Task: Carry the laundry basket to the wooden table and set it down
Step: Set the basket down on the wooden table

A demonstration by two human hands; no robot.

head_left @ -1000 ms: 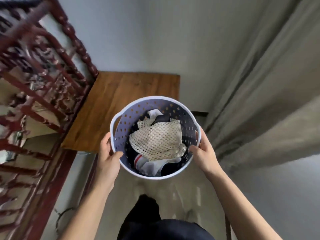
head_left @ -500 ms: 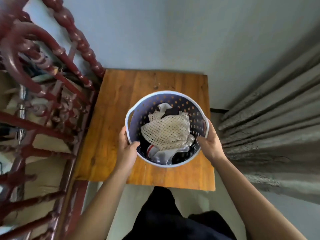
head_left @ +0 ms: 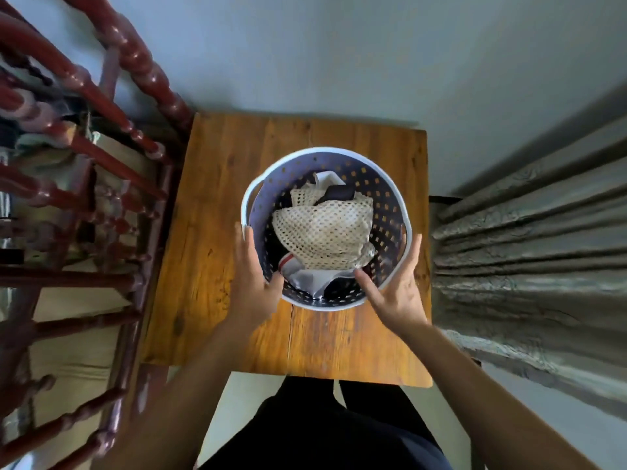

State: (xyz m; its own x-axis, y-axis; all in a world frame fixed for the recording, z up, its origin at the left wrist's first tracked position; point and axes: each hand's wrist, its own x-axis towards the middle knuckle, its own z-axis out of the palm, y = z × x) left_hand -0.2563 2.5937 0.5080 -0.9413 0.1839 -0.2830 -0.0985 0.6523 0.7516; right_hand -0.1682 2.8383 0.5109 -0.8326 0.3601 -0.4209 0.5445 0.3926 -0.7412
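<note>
Laundry basket (head_left: 383,184) at frame centre on the wooden table (head_left: 210,266). Left hand (head_left: 252,283) and right hand (head_left: 395,293) open-fingered against the near rim. Probably light, stiff plastic; best gripped by the side handles.

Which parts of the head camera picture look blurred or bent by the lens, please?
In the head view, the forearms and both hands, left hand and right hand, smear with motion; the laundry basket and mesh cloth stay fairly sharp; the wide lens bows the red railing and curtain; glare dots the railing.
</note>
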